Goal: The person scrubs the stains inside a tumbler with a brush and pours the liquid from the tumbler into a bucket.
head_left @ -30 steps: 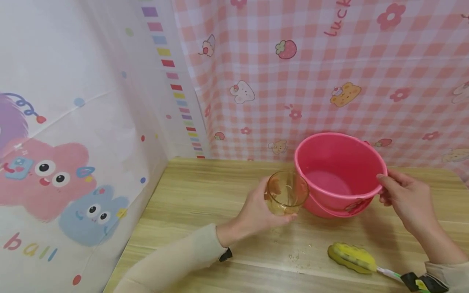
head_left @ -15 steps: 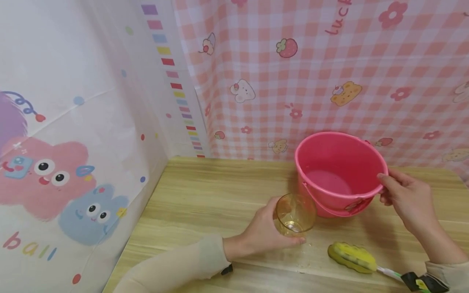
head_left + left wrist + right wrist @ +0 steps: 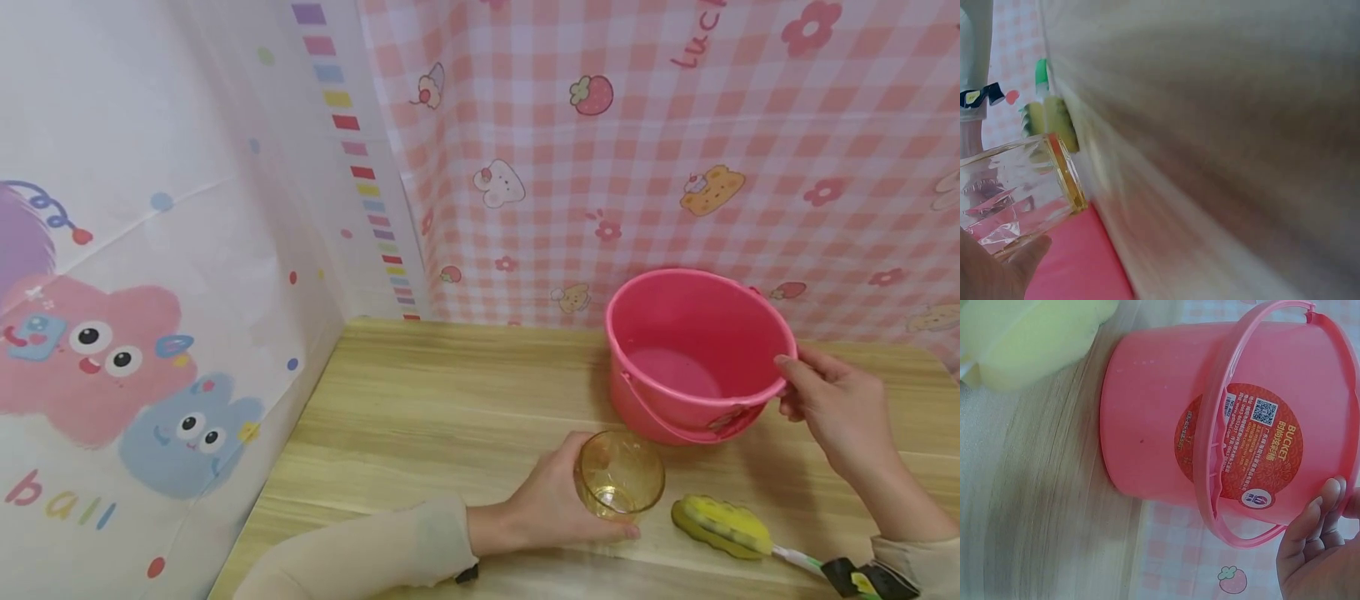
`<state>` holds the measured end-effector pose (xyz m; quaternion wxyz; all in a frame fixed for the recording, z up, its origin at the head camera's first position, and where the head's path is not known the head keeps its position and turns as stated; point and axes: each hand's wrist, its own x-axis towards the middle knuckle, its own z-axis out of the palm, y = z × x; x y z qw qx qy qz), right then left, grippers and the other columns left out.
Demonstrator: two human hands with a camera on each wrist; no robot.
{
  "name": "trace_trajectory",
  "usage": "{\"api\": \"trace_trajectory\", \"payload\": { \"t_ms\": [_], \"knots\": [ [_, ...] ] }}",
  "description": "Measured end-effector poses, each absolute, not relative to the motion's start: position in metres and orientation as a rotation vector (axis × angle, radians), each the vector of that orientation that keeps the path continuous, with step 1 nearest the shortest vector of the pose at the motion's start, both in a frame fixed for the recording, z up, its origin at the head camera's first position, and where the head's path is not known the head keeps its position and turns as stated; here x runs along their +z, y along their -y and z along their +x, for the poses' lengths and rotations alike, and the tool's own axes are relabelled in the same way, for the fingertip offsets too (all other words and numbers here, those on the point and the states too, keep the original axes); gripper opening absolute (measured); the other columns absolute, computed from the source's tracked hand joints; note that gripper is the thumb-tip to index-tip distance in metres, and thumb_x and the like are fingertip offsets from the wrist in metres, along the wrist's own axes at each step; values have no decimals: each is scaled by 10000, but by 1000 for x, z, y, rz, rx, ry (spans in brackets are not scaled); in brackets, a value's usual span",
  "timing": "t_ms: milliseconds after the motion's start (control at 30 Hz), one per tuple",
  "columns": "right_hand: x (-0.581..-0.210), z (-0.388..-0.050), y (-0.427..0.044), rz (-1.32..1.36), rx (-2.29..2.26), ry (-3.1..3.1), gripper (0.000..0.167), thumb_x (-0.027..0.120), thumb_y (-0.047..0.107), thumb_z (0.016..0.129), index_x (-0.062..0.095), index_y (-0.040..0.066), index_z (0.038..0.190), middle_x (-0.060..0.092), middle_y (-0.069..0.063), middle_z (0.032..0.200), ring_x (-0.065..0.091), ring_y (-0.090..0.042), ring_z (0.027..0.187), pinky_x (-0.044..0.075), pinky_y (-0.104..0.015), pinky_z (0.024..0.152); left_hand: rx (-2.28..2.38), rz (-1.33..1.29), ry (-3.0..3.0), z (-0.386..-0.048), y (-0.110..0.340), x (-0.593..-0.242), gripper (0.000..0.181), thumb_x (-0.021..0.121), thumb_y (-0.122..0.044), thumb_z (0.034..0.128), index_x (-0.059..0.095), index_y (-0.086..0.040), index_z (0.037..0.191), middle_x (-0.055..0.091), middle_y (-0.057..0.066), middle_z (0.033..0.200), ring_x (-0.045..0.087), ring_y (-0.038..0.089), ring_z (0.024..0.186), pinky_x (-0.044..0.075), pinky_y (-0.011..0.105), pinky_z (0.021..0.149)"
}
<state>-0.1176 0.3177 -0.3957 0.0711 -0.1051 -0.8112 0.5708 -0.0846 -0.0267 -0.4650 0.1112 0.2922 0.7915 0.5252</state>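
Observation:
My left hand [image 3: 551, 500] grips an amber-tinted clear glass [image 3: 621, 475], thumb on the near side, in front of the pink bucket [image 3: 626, 400]. The glass stands mouth up, close above or on the table; I cannot tell which. No contents show in it. At the right my right hand [image 3: 847, 408] pinches the bucket's rim, with the thumb over the edge and curled fingers [image 3: 1319, 519] outside. The bucket is upright, its handle hanging down at the front across a red round label [image 3: 1266, 437]. A few water drops are visible inside.
A yellow sponge brush [image 3: 723, 527] with a white and green handle lies on the wooden table [image 3: 420, 400] below the bucket, its handle end partly behind the right wrist's black strap. A pink checked cloth [image 3: 637, 167] hangs behind; a white printed sheet [image 3: 225, 275] stands left.
My left hand has brought the glass from beside the bucket's rim toward me, down and slightly right, and the glass is now more upright. The right hand stays on the bucket.

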Motion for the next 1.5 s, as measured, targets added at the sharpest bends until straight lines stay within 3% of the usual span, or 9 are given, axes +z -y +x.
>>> {"api": "trace_trajectory", "payload": {
  "t_ms": [300,967,1233,1367,1400,1500],
  "knots": [
    [-397,-118,-319,-310,1713,2432,641,612,267,1069,415,-189,1475,685,95,736,638,-62,599,564,-184,543,1483,847,-2327,-76,26,-476,916,986,-362,712,449,-196,1435,624,-81,1306,614,50,1170,502,235,995],
    [-397,-122,-319,-296,1736,2443,659,631,310,1059,433,-158,1479,699,93,761,651,-65,620,577,-194,566,1418,1014,-2385,-74,27,-482,989,983,-365,728,375,-216,1493,612,-78,1360,591,25,1216,477,220,1045],
    [-397,-122,-319,-325,1675,2496,681,620,348,1061,425,-136,1500,662,97,752,633,-74,622,564,-197,562,1302,1006,-2433,-75,31,-480,1215,1021,-413,639,294,-181,1585,574,-28,1450,546,75,1311,448,265,1101],
    [-398,-120,-323,-313,1557,2554,694,588,401,1069,441,-125,1497,644,125,777,624,-79,642,549,-207,557,1340,941,-2389,-79,39,-473,1297,1039,-336,613,256,-121,1623,528,23,1520,491,111,1395,398,288,1164],
    [-399,-118,-327,-294,1536,2560,683,579,409,1072,452,-119,1486,645,132,788,625,-74,651,547,-208,556,1372,921,-2371,-81,42,-471,1295,1043,-297,608,260,-114,1623,524,41,1529,487,119,1404,390,287,1171],
    [-401,-111,-339,-223,1522,2533,438,552,384,1090,571,72,1396,653,152,820,625,-56,675,541,-202,553,1454,882,-2361,-86,53,-465,1278,1041,-214,601,277,-113,1621,504,66,1556,479,144,1421,388,289,1177]
  ]
}}
